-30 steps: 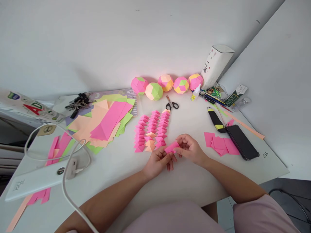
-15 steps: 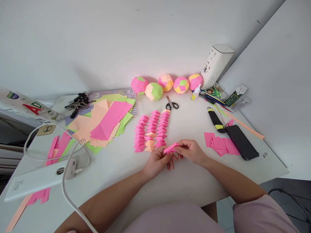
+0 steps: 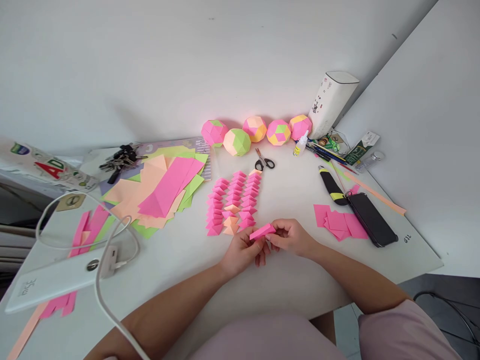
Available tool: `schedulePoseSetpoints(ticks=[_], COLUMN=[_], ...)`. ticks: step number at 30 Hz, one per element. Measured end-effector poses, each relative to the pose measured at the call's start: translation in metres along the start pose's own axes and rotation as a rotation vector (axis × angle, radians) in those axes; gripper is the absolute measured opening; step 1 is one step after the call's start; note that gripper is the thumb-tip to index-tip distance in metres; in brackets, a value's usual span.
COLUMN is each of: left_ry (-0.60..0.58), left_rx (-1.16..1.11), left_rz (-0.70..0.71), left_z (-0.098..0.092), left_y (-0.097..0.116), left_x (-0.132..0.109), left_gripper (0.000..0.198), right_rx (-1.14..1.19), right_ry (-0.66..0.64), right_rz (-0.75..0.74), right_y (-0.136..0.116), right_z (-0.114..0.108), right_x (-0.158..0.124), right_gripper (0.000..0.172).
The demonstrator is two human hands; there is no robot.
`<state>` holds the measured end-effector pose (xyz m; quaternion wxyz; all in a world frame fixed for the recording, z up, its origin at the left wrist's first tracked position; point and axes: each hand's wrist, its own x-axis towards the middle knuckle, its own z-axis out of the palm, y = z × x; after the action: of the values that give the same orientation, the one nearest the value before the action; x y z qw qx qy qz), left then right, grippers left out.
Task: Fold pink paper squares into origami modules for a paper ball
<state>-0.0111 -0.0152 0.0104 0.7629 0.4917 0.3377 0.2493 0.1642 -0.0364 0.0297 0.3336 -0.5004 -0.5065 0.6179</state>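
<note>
A small folded piece of pink paper [image 3: 262, 231] is pinched between my two hands, just above the table's near middle. My left hand [image 3: 240, 252] is closed on its left end, thumb along the near side. My right hand [image 3: 288, 235] grips the right end with thumb and fingertips. Just beyond are three rows of folded paper units [image 3: 234, 195], mostly pink with a few peach ones. Scissors [image 3: 264, 160] lie behind those rows. Several faceted paper balls [image 3: 237, 141] in pink, green, peach and yellow line the wall.
Pink paper squares [image 3: 335, 222], a black phone [image 3: 373, 220] and a box cutter [image 3: 332, 185] lie at right. A glue bottle [image 3: 300, 145] stands near the white container [image 3: 333, 105]. Coloured sheets [image 3: 161, 185], keys [image 3: 122, 160], a power bank [image 3: 60, 280] and its white cable [image 3: 98, 280] occupy the left.
The folded pink paper has tilted slightly, showing more of its broad face. My right fingers have shifted a little at its right end. Both hands still hold it.
</note>
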Motion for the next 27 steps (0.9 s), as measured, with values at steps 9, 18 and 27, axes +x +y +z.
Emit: schedulePoseSetpoints(ticks=[9, 18, 27], left_ry=[-0.038, 0.008, 0.018], left_rx=[0.029, 0.031, -0.01], left_rz=[-0.012, -0.043, -0.023], left_z=[-0.002, -0.001, -0.001], left_y=[-0.005, 0.0, 0.001], left_x=[-0.001, -0.002, -0.001], left_gripper=[0.022, 0.028, 0.035], right_rx=[-0.11, -0.13, -0.031], right_ry=[-0.02, -0.003, -0.01], right_rz=[-0.012, 0.002, 0.019], right_y=[-0.005, -0.005, -0.004], right_z=[0.002, -0.013, -0.016], right_x=[-0.003, 0.0, 0.002], right_gripper=[0.005, 0.004, 0.005])
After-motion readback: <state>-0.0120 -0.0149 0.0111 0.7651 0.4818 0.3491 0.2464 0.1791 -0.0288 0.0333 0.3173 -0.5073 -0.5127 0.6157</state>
